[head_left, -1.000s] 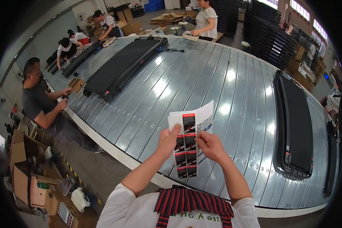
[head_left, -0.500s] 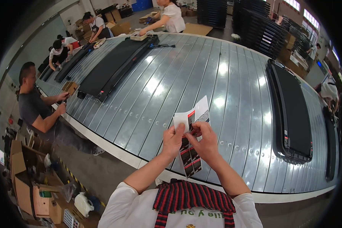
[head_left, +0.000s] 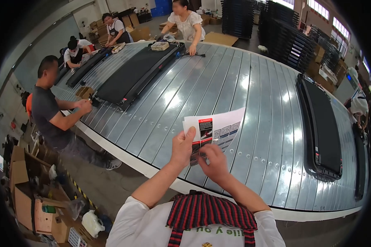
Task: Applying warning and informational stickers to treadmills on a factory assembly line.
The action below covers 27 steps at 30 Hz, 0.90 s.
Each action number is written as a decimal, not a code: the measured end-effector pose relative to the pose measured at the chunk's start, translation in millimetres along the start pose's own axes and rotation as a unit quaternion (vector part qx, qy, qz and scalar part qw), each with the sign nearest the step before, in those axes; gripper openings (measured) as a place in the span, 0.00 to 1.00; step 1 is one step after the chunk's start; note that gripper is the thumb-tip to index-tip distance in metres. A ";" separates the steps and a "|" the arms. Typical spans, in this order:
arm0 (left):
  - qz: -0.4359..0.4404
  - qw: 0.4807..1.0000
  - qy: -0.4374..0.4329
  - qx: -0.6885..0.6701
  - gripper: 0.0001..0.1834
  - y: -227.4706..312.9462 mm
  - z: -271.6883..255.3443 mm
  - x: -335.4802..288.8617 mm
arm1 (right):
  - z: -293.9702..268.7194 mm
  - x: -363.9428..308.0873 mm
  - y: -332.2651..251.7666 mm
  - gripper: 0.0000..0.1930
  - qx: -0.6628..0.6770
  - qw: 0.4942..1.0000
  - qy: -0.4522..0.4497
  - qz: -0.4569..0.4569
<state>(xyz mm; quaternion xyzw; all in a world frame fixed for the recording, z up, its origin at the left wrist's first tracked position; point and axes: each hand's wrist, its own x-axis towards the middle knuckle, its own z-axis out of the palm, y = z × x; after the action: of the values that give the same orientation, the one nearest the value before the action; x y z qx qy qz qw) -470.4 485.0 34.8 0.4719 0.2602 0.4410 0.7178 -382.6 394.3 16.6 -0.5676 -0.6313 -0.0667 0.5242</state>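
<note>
A folded printed leaflet [head_left: 228, 117], white with red, black and grey panels, is held up in front of me over the metal conveyor table. My left hand [head_left: 181, 148] is closed on its left edge, thumb on the front. At the lower part of the leaflet, my right hand [head_left: 214, 164] has its fingers curled in and pressed against the paper. The leaflet's upper right part fans out and bends away from my hands. Its lower end is partly hidden behind my right hand.
Long black panels lie on the slatted metal table [head_left: 210, 88]: one panel [head_left: 132, 78] at far left, another [head_left: 323, 123] at right. A worker in grey [head_left: 55, 111] stands at the left edge; another in white [head_left: 187, 26] is across. Cardboard boxes [head_left: 22, 181] fill the lower left.
The leaflet's right part has swung out wider and lower to the right. My right hand has moved down and slightly left. The worker across now reaches to a cable; the worker in grey leans nearer the panel.
</note>
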 end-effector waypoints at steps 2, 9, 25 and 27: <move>0.014 0.999 -0.016 0.048 0.23 -2.5 -5.0 -5.1 | -2.4 11.3 3.3 0.15 0.005 0.998 0.068 -0.005; 0.052 0.991 -0.083 0.087 0.21 -9.3 2.2 -13.1 | -18.1 19.9 4.5 0.12 0.065 0.990 0.061 0.113; 0.004 0.989 -0.023 0.144 0.22 -12.1 -0.1 -26.6 | -23.7 9.3 11.4 0.06 0.021 0.999 0.016 0.046; -0.001 0.989 -0.016 0.148 0.22 -12.0 -2.8 -26.9 | -22.4 7.9 11.6 0.06 0.065 0.995 -0.004 0.074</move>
<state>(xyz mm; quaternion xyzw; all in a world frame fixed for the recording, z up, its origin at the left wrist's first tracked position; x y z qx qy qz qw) -480.8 460.6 21.6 0.5799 0.3114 0.3893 0.6444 -358.9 388.2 26.4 -0.5776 -0.5929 0.0162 0.5609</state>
